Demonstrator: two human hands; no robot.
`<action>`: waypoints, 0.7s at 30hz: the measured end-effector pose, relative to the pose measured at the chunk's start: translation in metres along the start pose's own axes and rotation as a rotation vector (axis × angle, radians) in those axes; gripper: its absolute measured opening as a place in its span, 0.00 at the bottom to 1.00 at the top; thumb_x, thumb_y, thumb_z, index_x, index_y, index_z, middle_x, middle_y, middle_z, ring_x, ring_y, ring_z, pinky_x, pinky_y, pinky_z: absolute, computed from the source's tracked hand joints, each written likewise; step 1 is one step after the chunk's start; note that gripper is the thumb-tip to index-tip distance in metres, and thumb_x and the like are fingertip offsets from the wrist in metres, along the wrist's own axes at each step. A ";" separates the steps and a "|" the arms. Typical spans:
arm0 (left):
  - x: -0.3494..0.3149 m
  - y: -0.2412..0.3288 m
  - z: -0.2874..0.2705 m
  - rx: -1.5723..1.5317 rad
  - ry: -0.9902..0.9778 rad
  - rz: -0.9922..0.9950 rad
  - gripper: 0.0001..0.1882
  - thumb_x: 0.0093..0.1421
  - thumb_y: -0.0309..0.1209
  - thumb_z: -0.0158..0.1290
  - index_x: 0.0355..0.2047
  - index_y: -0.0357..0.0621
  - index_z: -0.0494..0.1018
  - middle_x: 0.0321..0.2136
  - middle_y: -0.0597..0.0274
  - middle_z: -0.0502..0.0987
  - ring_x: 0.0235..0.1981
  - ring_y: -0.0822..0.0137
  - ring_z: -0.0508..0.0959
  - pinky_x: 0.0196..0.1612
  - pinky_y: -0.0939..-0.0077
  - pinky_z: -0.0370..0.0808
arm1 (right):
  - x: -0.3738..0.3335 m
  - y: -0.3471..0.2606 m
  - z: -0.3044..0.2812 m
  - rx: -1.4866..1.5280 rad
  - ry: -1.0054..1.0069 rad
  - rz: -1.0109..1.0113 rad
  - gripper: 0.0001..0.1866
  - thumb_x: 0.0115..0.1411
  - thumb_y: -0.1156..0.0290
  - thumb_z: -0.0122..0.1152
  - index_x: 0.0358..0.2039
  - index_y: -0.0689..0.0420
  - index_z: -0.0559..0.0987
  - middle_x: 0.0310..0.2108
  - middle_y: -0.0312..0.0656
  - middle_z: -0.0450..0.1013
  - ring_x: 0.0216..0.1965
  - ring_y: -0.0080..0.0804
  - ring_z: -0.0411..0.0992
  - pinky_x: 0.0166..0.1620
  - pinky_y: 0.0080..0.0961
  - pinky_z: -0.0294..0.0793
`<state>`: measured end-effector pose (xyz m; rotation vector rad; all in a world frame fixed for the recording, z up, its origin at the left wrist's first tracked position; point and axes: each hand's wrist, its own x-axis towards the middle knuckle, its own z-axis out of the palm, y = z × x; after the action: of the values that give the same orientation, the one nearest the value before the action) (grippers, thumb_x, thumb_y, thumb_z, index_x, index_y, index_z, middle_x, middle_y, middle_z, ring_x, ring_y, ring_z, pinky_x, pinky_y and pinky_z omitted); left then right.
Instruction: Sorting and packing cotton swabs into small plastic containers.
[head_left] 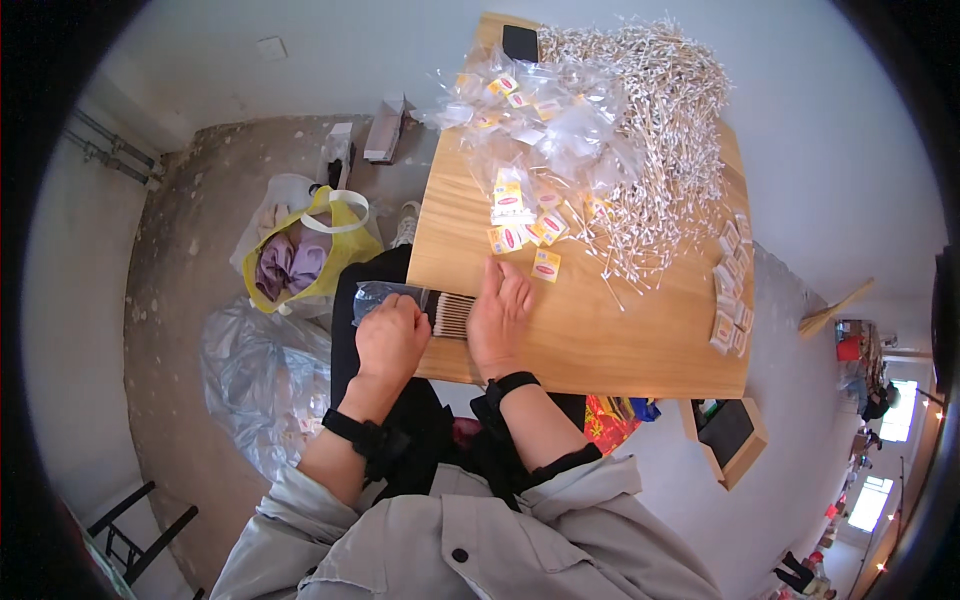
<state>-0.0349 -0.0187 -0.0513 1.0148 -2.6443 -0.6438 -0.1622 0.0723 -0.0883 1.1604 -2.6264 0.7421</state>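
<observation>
At the near left edge of the wooden table (pixel 640 345), a neat row of cotton swabs (pixel 453 316) lies side by side in a dark recess. My left hand (pixel 391 335) is closed like a fist to the left of the row, against a clear plastic bag (pixel 378 296); its fingertips are hidden. To the right of the swabs rests my right hand (pixel 500 312), index finger stretched out and the others loosely bent, holding nothing visible. Just beyond it are small yellow-and-white cards (pixel 546 265) and a filled swab packet (pixel 509 196).
A big heap of loose swabs (pixel 672 130) covers the far right. Clear bags with cards (pixel 545 110) pile up at far left, near a black box (pixel 520 43). Packed bundles (pixel 731 290) line the right edge. A yellow bag (pixel 345 243) stands on the floor at left.
</observation>
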 end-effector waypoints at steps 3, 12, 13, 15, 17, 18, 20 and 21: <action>0.000 0.001 0.000 -0.019 0.001 -0.009 0.08 0.52 0.32 0.58 0.22 0.44 0.70 0.24 0.56 0.73 0.27 0.54 0.77 0.32 0.61 0.74 | -0.001 -0.004 0.002 -0.017 -0.009 -0.010 0.22 0.58 0.78 0.48 0.54 0.59 0.68 0.49 0.44 0.63 0.55 0.42 0.60 0.60 0.39 0.54; 0.000 0.000 0.003 0.031 0.038 0.042 0.08 0.53 0.31 0.56 0.22 0.44 0.70 0.24 0.56 0.73 0.26 0.54 0.77 0.31 0.61 0.74 | 0.001 -0.016 0.010 -0.008 -0.104 0.023 0.23 0.60 0.74 0.46 0.57 0.59 0.66 0.52 0.46 0.62 0.58 0.44 0.58 0.65 0.44 0.50; -0.001 -0.001 0.003 0.030 0.040 0.049 0.07 0.53 0.31 0.56 0.22 0.44 0.70 0.24 0.56 0.73 0.26 0.54 0.77 0.31 0.61 0.74 | 0.001 -0.017 0.010 0.003 -0.105 0.024 0.23 0.60 0.74 0.46 0.57 0.59 0.66 0.52 0.46 0.62 0.58 0.44 0.58 0.65 0.44 0.50; -0.001 -0.001 0.004 0.034 0.046 0.063 0.07 0.53 0.31 0.56 0.22 0.44 0.70 0.24 0.55 0.73 0.27 0.54 0.77 0.32 0.61 0.74 | 0.002 -0.020 0.008 0.026 -0.105 0.024 0.23 0.60 0.74 0.46 0.57 0.59 0.67 0.53 0.46 0.62 0.58 0.44 0.58 0.65 0.44 0.50; 0.000 -0.001 0.006 0.043 0.057 0.078 0.08 0.53 0.31 0.56 0.22 0.44 0.70 0.24 0.55 0.73 0.27 0.54 0.77 0.32 0.61 0.74 | 0.002 -0.026 0.009 0.019 -0.074 -0.010 0.23 0.58 0.76 0.49 0.56 0.59 0.67 0.51 0.47 0.62 0.57 0.45 0.59 0.63 0.42 0.52; 0.000 -0.001 0.007 0.059 0.053 0.082 0.08 0.53 0.31 0.57 0.22 0.44 0.70 0.24 0.56 0.73 0.26 0.54 0.77 0.32 0.61 0.73 | 0.002 -0.029 0.011 0.018 -0.056 -0.028 0.24 0.56 0.77 0.50 0.55 0.59 0.68 0.50 0.47 0.62 0.56 0.46 0.59 0.62 0.42 0.52; -0.001 -0.001 0.008 0.093 0.046 0.091 0.08 0.52 0.31 0.58 0.23 0.43 0.70 0.24 0.56 0.73 0.26 0.54 0.77 0.31 0.60 0.73 | 0.002 -0.033 0.019 0.020 -0.068 -0.014 0.22 0.58 0.75 0.48 0.55 0.59 0.68 0.51 0.46 0.63 0.57 0.44 0.60 0.64 0.43 0.51; -0.001 -0.003 0.007 0.040 0.032 0.073 0.08 0.52 0.30 0.58 0.24 0.43 0.71 0.26 0.55 0.73 0.28 0.53 0.76 0.33 0.60 0.73 | 0.003 -0.035 0.020 0.018 -0.074 -0.007 0.22 0.59 0.74 0.46 0.55 0.58 0.69 0.52 0.45 0.63 0.57 0.43 0.60 0.65 0.44 0.50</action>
<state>-0.0348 -0.0174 -0.0585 0.9262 -2.6628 -0.5570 -0.1380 0.0403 -0.0918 1.2241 -2.6788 0.7368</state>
